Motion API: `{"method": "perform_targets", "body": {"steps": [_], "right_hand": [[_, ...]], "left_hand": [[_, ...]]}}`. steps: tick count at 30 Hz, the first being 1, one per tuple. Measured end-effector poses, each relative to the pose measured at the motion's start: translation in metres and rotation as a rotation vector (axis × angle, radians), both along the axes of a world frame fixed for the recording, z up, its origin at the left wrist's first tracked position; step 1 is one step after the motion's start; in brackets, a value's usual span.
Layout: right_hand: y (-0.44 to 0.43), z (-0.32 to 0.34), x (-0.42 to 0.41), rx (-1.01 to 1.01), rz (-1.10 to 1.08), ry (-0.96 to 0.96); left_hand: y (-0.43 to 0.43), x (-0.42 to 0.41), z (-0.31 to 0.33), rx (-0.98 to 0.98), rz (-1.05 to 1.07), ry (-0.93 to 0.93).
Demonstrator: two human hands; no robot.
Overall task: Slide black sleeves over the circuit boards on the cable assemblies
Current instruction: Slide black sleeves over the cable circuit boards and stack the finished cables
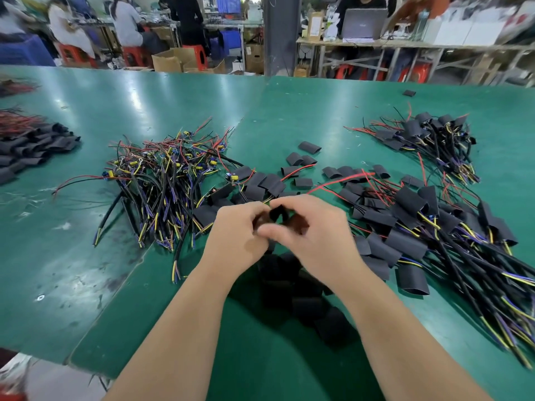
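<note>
My left hand (236, 235) and my right hand (311, 230) meet over the middle of the green table (86, 256), fingers curled around a black sleeve (277, 212) held between them. What sits inside the sleeve is hidden by my fingers. To the left lies a tangled pile of bare cable assemblies (168, 183) with small circuit boards. Loose black sleeves (298, 296) lie under my wrists and beyond my hands. To the right spreads a pile of sleeved assemblies (434, 233).
A second heap of sleeved cables (425, 137) lies at the far right, and another stack of black sleeves with red wires (31, 146) at the far left. People sit at benches behind the table, with cardboard boxes and red stools.
</note>
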State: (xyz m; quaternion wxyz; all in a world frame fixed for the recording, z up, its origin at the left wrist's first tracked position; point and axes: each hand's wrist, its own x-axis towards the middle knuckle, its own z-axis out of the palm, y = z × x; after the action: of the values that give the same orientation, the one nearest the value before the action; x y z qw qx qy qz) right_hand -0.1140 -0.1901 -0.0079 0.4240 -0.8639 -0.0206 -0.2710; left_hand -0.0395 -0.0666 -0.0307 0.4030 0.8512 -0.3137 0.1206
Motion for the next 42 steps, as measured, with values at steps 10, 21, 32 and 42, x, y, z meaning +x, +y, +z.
{"method": "perform_targets", "body": {"steps": [10, 21, 32, 42], "right_hand": [[-0.081, 0.021, -0.024, 1.450, -0.238, -0.398], [-0.073, 0.020, -0.017, 1.709, -0.088, -0.343], [-0.076, 0.021, -0.021, 1.622, -0.077, -0.383], [-0.075, 0.023, -0.022, 1.705, -0.194, -0.428]], "left_hand": [[0.006, 0.006, 0.000, -0.147, 0.002, -0.053], [0.005, 0.002, 0.001, -0.161, -0.037, -0.064], [0.003, 0.001, 0.000, -0.086, -0.080, -0.096], [0.004, 0.000, 0.001, -0.105, -0.087, -0.121]]}}
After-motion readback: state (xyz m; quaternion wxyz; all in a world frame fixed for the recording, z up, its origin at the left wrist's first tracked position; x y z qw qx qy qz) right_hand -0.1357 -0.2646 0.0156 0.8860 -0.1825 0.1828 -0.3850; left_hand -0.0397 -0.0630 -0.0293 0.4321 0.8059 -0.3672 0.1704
